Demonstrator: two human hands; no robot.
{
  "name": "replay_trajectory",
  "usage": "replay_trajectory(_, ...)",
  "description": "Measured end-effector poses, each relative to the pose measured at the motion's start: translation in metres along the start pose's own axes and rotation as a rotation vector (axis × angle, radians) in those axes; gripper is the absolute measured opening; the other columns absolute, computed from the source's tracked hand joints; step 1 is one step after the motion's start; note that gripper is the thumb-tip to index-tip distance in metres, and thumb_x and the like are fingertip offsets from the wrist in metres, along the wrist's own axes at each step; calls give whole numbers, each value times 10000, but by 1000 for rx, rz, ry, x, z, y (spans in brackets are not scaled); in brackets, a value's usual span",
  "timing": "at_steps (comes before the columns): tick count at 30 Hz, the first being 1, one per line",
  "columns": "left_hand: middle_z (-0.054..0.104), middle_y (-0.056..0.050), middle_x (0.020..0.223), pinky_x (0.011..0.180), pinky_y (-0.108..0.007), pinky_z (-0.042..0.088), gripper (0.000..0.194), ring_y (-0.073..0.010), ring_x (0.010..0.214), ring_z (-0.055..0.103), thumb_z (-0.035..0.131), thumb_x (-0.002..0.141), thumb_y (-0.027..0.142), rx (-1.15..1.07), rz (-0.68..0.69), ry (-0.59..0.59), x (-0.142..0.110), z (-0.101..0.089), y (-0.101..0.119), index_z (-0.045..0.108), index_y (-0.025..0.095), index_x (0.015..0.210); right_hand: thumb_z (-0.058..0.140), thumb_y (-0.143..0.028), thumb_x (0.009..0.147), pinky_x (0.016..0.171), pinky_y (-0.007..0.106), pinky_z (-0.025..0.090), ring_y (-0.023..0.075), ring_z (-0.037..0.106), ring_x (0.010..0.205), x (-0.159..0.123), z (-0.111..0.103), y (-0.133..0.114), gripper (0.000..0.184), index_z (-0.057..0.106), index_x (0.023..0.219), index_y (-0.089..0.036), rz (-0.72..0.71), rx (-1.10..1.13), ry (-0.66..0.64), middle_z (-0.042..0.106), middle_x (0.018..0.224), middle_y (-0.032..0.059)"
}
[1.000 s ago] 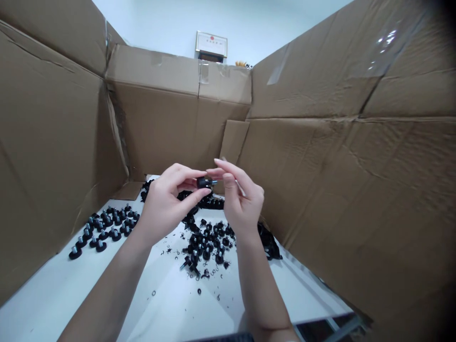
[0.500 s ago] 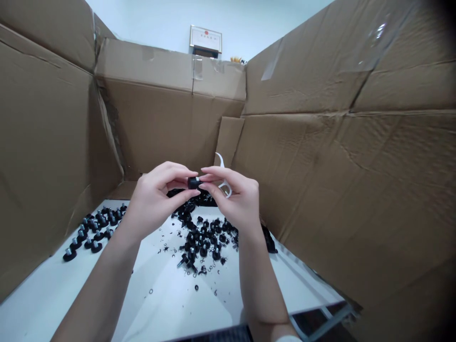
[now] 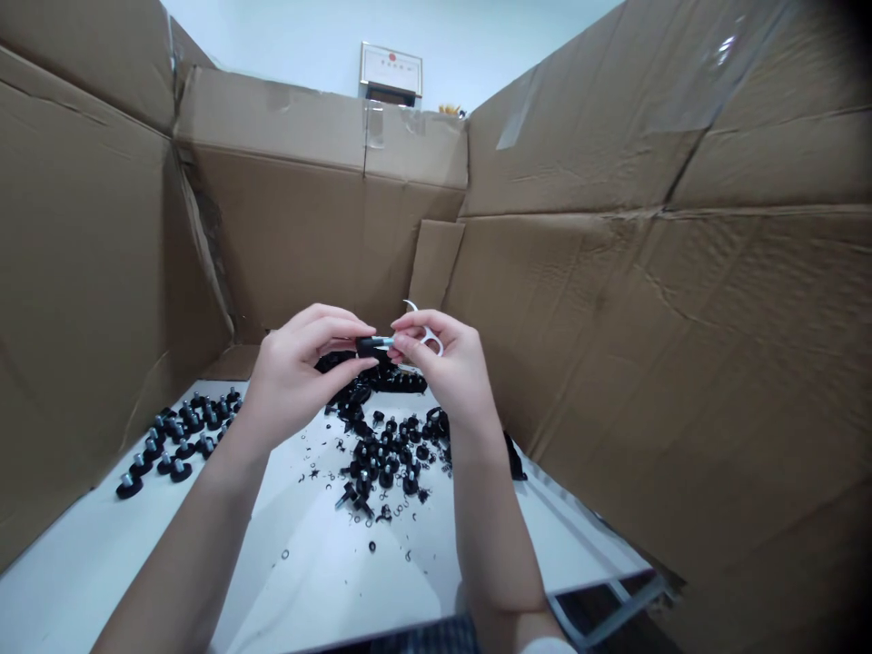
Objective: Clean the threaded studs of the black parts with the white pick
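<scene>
Above the table's middle, my left hand (image 3: 303, 368) pinches a small black-headed screw foot (image 3: 366, 346) between thumb and fingers, its head toward my palm. A light metallic piece reaches from it toward my right hand; whether it is the foot's stud or a blade, I cannot tell. My right hand (image 3: 442, 363) is closed around a white tool with a ring handle (image 3: 433, 341), which looks like small scissors. A thin curved white part sticks up above the fingers. Most of the tool is hidden. Below my hands lies a pile of similar black feet (image 3: 387, 459) with metal studs.
On the left of the white table (image 3: 306, 590), several black feet (image 3: 181, 440) stand studs up. Black rings and scraps (image 3: 372, 547) litter the middle. A dark heap (image 3: 399, 383) lies behind my hands. Cardboard walls (image 3: 306, 227) enclose the left, back and right.
My right hand has turned and drawn slightly away from the black head, showing more of the metallic piece. The white ring handle has swung up. My left hand keeps its pinch.
</scene>
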State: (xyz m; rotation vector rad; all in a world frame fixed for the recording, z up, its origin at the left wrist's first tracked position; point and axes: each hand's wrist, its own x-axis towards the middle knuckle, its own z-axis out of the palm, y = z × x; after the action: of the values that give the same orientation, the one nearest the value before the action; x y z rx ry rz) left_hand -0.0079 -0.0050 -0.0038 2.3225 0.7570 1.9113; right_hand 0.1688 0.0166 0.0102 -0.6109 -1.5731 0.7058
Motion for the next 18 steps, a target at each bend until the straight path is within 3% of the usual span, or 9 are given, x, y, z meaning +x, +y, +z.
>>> replay_trajectory(4,646,-25,960,815,-294,610,185,-142,867,654,747,763,207,15,-81,132,0,8,-6,707,208,943,648,-206,757,614,262,552,101,640,612,1,5,5,29,647,785,-211,-99,-80,191,642,702,-31)
replay_trajectory(7,651,-30,959,815,-299,609,187,-143,846,658,751,759,228,20,-111,93,0,10,-5,708,204,939,625,-193,782,618,254,545,102,643,636,2,4,8,31,637,797,-218,-204,-144,322,643,712,-30)
replay_trajectory(11,666,-19,901,749,-255,599,228,-126,782,657,802,699,222,-161,-234,73,1,6,3,708,200,906,616,-197,801,610,249,537,104,652,665,4,-2,9,34,630,821,-221,-277,-204,463,661,751,-22)
replay_trajectory(13,672,-6,831,727,-245,591,251,-128,764,664,821,679,231,-235,-331,115,1,4,5,710,204,902,625,-190,795,602,246,532,101,651,652,3,-4,7,34,631,810,-220,-276,-207,430,659,733,-28)
replay_trajectory(18,694,-12,786,722,-273,594,259,-137,697,696,776,749,357,-368,-512,200,2,2,-2,691,189,927,624,-284,836,603,257,537,99,643,606,2,-6,2,99,661,789,-205,-199,-194,185,667,666,-24)
